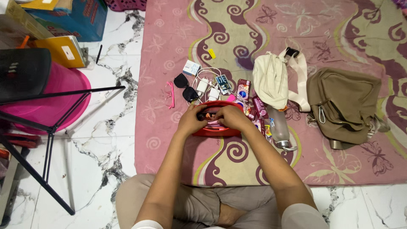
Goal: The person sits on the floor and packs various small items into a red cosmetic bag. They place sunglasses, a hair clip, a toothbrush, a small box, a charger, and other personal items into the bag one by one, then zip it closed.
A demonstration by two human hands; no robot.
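A red zip pouch [217, 130] lies on the pink patterned rug [169, 51] in front of me. My left hand [191, 119] grips its left side and my right hand [231, 117] grips its top edge on the right; the pouch's mouth gapes between them with small items inside. Just beyond the pouch lie black sunglasses [185, 87], pink glasses [170, 95], a white charger with cable [202, 86], a small blue-white box [191, 68] and several snack packets [243, 90].
A cream waist bag [271, 78], a clear bottle [280, 127] and an olive backpack [344, 104] lie right of the pouch. On the marble floor at left stand a black tripod [48, 131], a pink tub [55, 97], a yellow book [62, 51] and a blue box [80, 17].
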